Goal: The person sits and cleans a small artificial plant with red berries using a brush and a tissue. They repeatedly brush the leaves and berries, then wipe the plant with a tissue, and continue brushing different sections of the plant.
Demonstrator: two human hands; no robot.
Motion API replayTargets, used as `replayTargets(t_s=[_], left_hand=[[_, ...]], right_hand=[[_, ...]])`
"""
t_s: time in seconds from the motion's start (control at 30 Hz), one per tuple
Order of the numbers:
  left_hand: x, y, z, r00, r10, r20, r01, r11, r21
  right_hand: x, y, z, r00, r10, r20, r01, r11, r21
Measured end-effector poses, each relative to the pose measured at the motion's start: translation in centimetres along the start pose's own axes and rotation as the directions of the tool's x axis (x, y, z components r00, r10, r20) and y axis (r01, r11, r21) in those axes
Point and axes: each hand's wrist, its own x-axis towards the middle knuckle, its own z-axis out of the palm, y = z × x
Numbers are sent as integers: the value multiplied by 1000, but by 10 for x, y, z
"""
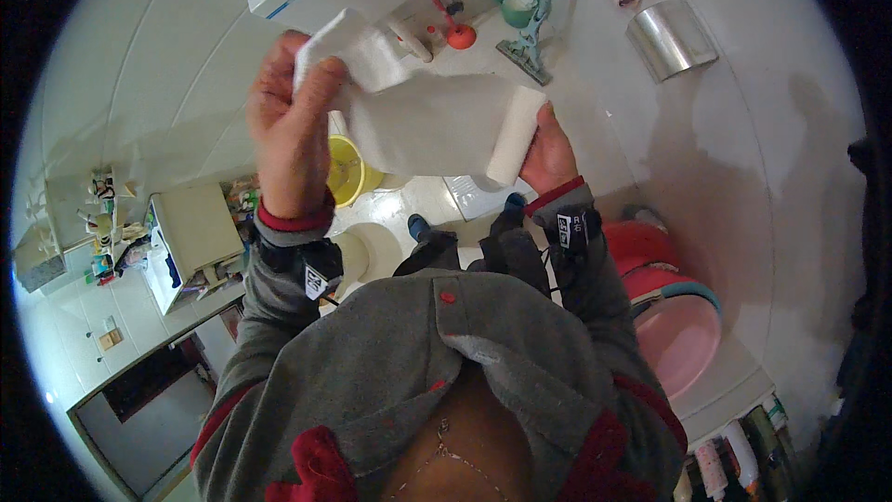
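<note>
A white roll of paper or cloth sheet (514,136) is in my right hand (552,146), whose fingers are mostly behind it. From the roll an unrolled white length (425,122) stretches to the left. My left hand (296,97) pinches the folded free end (355,49) between thumb and fingers, higher than the roll. The length hangs slightly slack between both hands, above the floor. Each wrist wears a black strap with a white printed tag.
Beyond the hands stand a squeegee mop (526,59), a green bin (519,3) and a red plunger (460,35). A yellow bucket (345,171) is below my left hand. A squat toilet pan (477,195) lies near my feet. Red and pink basins (679,341) stand at right, a metal paper holder (671,40) on the wall.
</note>
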Motion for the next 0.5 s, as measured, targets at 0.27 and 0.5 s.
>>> replayTargets(t_s=[0.27,0.5], left_hand=[[9,-49,7,839,214,500,-524,564,638],[-3,-83,25,835,102,540,-515,489,704]], right_hand=[[-8,-12,38,996,72,-48,-84,936,-342],[-17,-24,72,996,19,90,27,873,-486]])
